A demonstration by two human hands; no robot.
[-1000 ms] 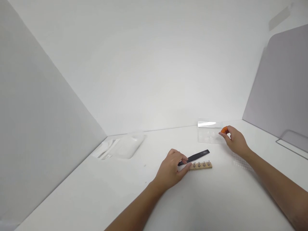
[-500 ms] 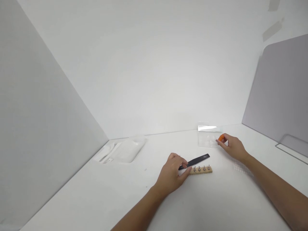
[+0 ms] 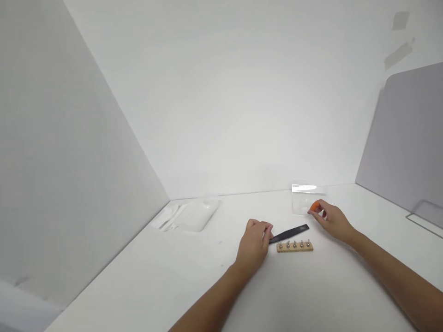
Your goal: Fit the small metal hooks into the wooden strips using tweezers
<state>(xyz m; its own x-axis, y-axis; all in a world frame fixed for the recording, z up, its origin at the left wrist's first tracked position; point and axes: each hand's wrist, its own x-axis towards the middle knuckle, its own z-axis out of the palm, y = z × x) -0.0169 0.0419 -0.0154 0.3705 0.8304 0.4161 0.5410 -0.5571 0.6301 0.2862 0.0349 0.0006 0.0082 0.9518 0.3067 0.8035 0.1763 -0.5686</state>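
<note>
My left hand (image 3: 254, 240) is closed in a pinch at the near-left end of a flat black bar (image 3: 289, 234). The thumb covers that end, and I cannot make out what lies between the fingertips. Just in front of the bar is a small wooden strip (image 3: 295, 248) with several metal screw-like pieces standing in a row on it. A small orange piece (image 3: 314, 206) is pinched between the thumb and fingers of my right hand (image 3: 330, 221). That hand is over the right edge of a clear plastic package (image 3: 300, 203), and its fingers partly cover the orange piece.
White plastic packaging (image 3: 194, 214) lies at the back left of the white table (image 3: 194, 276). White walls rise behind and to the left. A grey panel (image 3: 408, 138) stands at the right, with a pale rectangular frame (image 3: 424, 226) near its foot.
My left thumb has drawn in from over the wooden strip's left end, uncovering it, and the fingers have closed. My right hand with the orange piece has moved slightly left. The view has shifted.
</note>
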